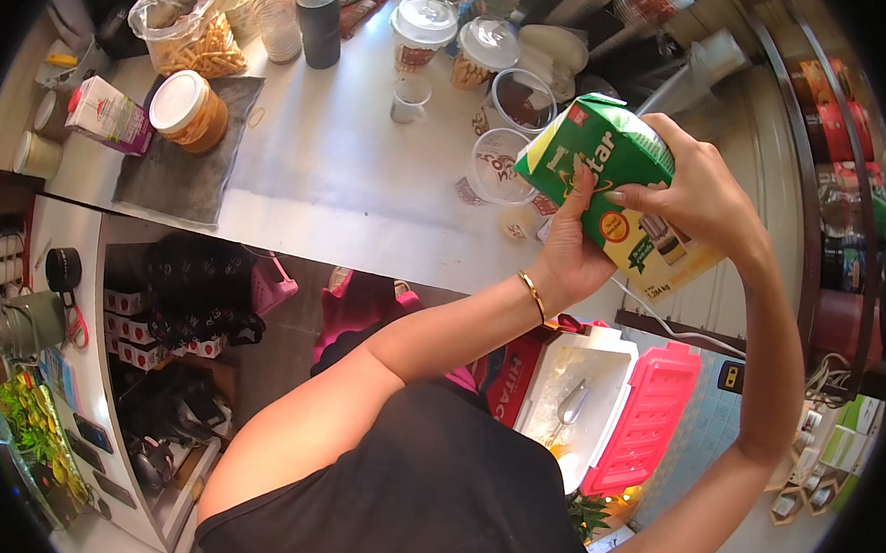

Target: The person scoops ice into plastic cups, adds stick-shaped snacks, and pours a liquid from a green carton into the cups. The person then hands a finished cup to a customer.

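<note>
Both hands hold a large green-and-yellow carton (600,149), tilted over the right end of the white table. My left hand (576,253) supports it from the near side, thumb pressed on the printed front. Higher up, my right hand (700,177) wraps over the far side with its thumb across the front. Just left of the carton is a clear plastic cup (494,155) with brown print. Another clear cup (524,89) lies behind it, its rim facing me. A small clear measuring cup (409,98) stands farther left.
Two lidded cups (423,31) stand at the back, near bottles (317,18) and a bag of fries-like snacks (199,46). A dark mat (185,180) carries a white-lidded jar (185,109) beside a purple-white carton (109,116). Below right, an ice cooler (570,358) stands open, holding a metal scoop (573,403).
</note>
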{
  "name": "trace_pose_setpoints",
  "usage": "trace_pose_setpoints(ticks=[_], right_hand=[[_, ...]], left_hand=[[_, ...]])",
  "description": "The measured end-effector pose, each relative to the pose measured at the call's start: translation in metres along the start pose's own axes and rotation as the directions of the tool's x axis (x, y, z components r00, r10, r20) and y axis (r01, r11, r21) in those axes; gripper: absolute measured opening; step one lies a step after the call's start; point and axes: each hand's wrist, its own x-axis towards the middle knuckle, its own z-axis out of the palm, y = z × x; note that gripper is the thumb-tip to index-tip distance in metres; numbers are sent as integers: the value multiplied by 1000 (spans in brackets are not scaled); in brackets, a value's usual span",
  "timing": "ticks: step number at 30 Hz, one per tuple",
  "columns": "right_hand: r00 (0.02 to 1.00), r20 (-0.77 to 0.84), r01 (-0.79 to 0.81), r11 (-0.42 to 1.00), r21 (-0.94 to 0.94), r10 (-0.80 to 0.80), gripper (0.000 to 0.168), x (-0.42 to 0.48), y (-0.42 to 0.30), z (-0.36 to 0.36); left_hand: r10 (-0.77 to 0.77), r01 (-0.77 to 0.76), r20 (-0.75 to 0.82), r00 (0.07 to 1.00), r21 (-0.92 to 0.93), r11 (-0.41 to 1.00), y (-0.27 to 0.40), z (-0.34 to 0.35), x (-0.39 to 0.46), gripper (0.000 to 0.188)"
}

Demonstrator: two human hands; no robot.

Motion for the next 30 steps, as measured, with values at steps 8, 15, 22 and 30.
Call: trace_pose_setpoints(ticks=[8, 15, 22, 30], right_hand=[[997, 79, 18, 978, -208, -2, 43, 14, -48, -8], [998, 32, 53, 958, -281, -46, 41, 10, -53, -10], [997, 42, 73, 949, -306, -63, 45, 7, -55, -20], [986, 90, 164, 918, -362, -141, 49, 14, -54, -31]], left_hand=[[-66, 77, 70, 995, -163, 984, 5, -13, 1, 64], [-80, 96, 97, 992, -172, 980, 2, -9, 2, 73], [-78, 96, 115, 990, -159, 983, -4, -4, 7, 75], [-70, 86, 149, 986, -110, 990, -7, 12, 5, 76]])
